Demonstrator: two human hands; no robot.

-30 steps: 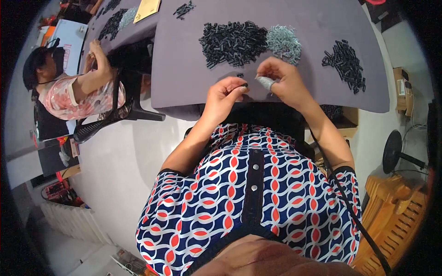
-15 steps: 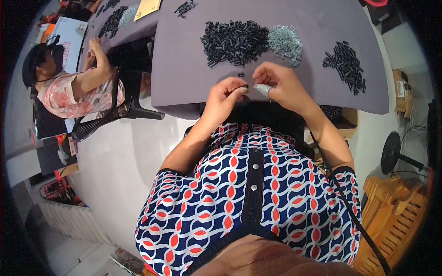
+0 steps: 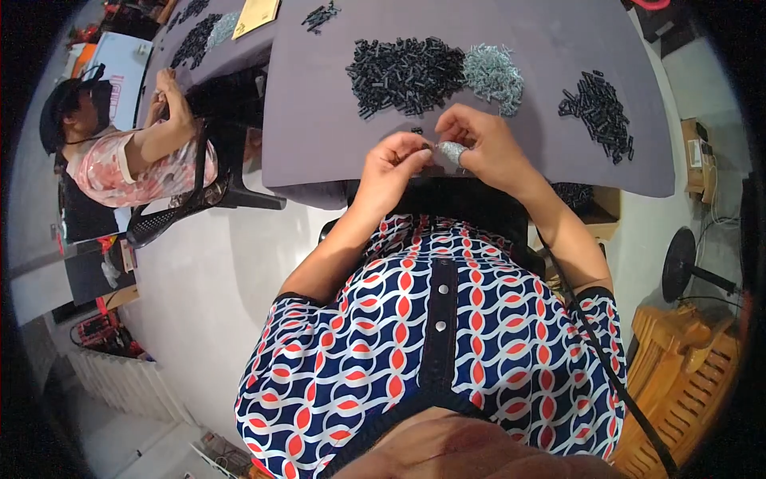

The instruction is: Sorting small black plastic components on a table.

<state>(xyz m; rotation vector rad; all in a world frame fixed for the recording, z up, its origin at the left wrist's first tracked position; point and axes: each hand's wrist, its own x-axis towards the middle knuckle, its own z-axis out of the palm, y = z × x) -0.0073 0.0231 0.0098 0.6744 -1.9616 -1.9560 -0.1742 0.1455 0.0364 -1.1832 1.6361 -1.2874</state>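
Over the near edge of the cloth-covered table (image 3: 311, 120), my two hands meet almost fingertip to fingertip. My left hand (image 3: 391, 166) is closed in a pinch on a small black plastic piece (image 3: 428, 148). My right hand (image 3: 493, 150) has its fingers curled in close beside that piece. A silver wrapping (image 3: 452, 153) covers one of its digits. Anything between its fingertips is too small to make out. Just beyond the hands lie a heap of short black plastic pieces (image 3: 405, 76) and, touching it, a heap of small silvery pieces (image 3: 493, 78). One loose black piece (image 3: 416, 130) lies nearer.
A looser black pile (image 3: 597, 116) lies at the table's right, and a small one (image 3: 321, 16) at the far left. On the left, another person (image 3: 136, 156) sits on a black chair (image 3: 171, 215) at a second table with similar heaps. A fan (image 3: 680, 263) and wooden chair (image 3: 678, 383) stand right.
My right hand has shifted slightly left, bringing its fingertips up to the black piece in my left hand. The gap between the hands has narrowed.
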